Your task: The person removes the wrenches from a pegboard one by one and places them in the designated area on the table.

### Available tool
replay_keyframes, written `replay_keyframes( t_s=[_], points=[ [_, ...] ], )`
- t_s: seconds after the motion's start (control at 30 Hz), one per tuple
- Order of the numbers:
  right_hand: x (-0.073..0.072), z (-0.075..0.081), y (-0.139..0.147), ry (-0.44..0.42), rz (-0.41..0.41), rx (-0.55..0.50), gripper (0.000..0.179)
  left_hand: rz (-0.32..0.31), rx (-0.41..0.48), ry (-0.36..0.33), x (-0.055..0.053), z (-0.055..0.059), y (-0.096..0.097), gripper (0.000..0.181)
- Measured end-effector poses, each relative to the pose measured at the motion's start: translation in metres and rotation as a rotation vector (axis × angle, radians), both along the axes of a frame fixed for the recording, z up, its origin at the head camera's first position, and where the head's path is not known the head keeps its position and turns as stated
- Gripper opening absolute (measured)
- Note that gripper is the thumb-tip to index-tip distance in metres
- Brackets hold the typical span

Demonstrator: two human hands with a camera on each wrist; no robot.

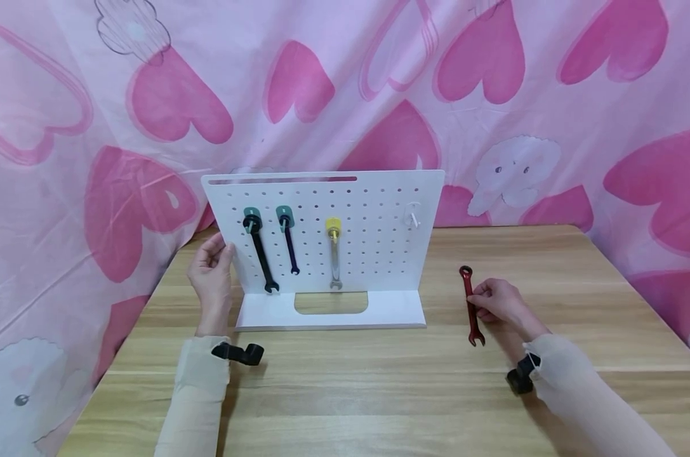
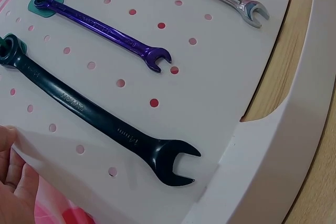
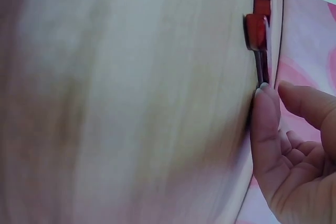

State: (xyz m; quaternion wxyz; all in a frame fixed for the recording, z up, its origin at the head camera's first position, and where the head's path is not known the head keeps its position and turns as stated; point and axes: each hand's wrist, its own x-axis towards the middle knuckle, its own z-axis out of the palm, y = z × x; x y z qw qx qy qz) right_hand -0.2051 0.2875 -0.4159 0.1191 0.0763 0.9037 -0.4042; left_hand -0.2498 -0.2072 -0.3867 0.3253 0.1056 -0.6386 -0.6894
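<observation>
My left hand (image 1: 212, 279) grips the left edge of a white pegboard stand (image 1: 379, 254). On it, a large black wrench (image 2: 89, 109) and a smaller purple wrench (image 2: 100, 27) hang from green hooks. A silver wrench (image 1: 336, 260) hangs from a yellow hook (image 1: 333, 225). To the right of the stand, my right hand (image 1: 501, 301) pinches a red combination wrench (image 1: 471, 310) by its shank, ring end away and open jaw towards me. Whether the red wrench touches the table or is slightly raised, I cannot tell.
At the board's upper right sits a white hook (image 1: 413, 217) with no wrench on it. The stand's base has a cut-out (image 1: 330, 303). Underneath is a wooden table (image 1: 345, 393), with a pink heart-patterned cloth (image 1: 299, 82) hanging behind and at both sides.
</observation>
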Motion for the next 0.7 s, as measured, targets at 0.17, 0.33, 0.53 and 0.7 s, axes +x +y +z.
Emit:
replay_keyframes(
  t_s=[0.17,0.33,0.53,0.7],
  points=[
    [0.006,0.008,-0.002,0.120,-0.009,-0.035,0.023,0.000,0.009,-0.019,0.000,-0.001,0.000,0.027],
    [0.014,0.022,-0.020,0.317,-0.024,-0.114,0.023,0.000,0.013,-0.022,0.000,-0.001,0.000,0.027],
    [0.016,0.027,-0.071,0.475,-0.018,-0.310,0.021,0.004,0.004,-0.028,0.001,-0.001,-0.001,0.027],
    [0.013,0.026,-0.118,0.523,0.015,-0.460,0.019,-0.001,0.002,-0.039,0.000,-0.001,-0.001,0.028]
  ],
)
